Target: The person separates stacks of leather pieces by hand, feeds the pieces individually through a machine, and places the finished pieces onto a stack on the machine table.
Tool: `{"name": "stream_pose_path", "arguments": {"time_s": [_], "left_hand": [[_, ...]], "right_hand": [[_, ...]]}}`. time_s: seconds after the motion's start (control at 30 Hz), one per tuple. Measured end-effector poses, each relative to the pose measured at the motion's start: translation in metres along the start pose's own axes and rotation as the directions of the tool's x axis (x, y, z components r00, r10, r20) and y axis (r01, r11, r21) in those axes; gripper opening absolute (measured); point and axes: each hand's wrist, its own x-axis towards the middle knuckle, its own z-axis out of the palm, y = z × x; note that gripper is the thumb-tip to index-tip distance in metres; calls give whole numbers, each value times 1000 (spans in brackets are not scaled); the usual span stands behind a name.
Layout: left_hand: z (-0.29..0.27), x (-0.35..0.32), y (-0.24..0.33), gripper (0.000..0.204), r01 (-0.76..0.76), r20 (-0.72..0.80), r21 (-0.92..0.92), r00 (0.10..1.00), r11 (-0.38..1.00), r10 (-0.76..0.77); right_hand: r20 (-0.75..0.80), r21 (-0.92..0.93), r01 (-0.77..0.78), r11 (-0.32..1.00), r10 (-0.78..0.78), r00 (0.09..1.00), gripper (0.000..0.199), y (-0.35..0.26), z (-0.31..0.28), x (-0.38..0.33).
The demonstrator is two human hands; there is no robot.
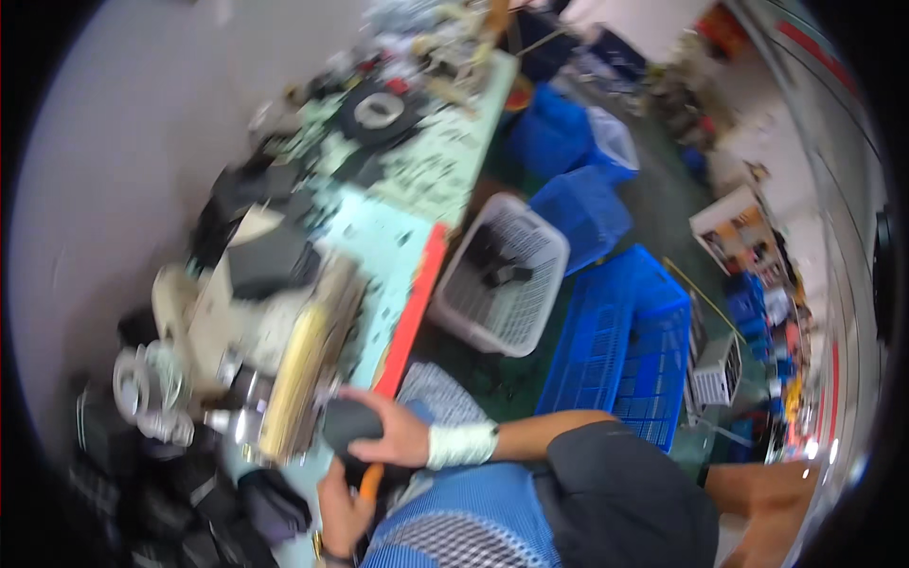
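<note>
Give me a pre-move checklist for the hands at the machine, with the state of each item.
1. Right hand on the dark piece: ok, it rests on top.
2. Left hand holding the orange-handled tool: ok, fingers wrap it.
3. Dark piece placed against the machine: cannot tell, blurred.
4. White wrist wrap clear of the machine: ok.
5. White basket out of the way: ok, on the floor beside the bench.

You face a pale grey wall (123, 142) in the upper left of the frame, a cluttered light-green workbench (417, 180) with a red front edge running up the middle, dark green floor (663, 199) right of it, blue crates (620, 350) and a white basket (502, 275) standing centre right, a blurred bright aisle along the right rim.
</note>
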Motion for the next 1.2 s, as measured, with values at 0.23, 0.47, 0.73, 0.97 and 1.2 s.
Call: {"name": "stream_pose_path", "arguments": {"time_s": [0.23, 0.47, 0.73, 0.97, 1.2], "left_hand": [[-62, 22, 0, 31, 216, 354, -325, 931, 921, -93], [-69, 2, -50, 16, 58, -143, -832, 939, 552, -313], [-86, 18, -42, 16, 162, -123, -599, 949, 784, -290], [-104, 22, -49, 17, 203, -129, -499, 944, 842, -304], [-120, 32, -56, 20, 345, 12, -527, 917, 777, -399]], "right_hand": [[439, -145, -230, 962, 271, 857, 37, -62, -29, 41], [513, -484, 783, 391, -599, 615, 41, -145, 1, 137], [713, -236, 972, 8, -678, 179, 27, -220, 61, 199], [770, -391, 920, 31, -536, 345, 22, -220, 65, 187], [768, -408, 911, 55, -520, 375, 16, -217, 60, 186]]}}
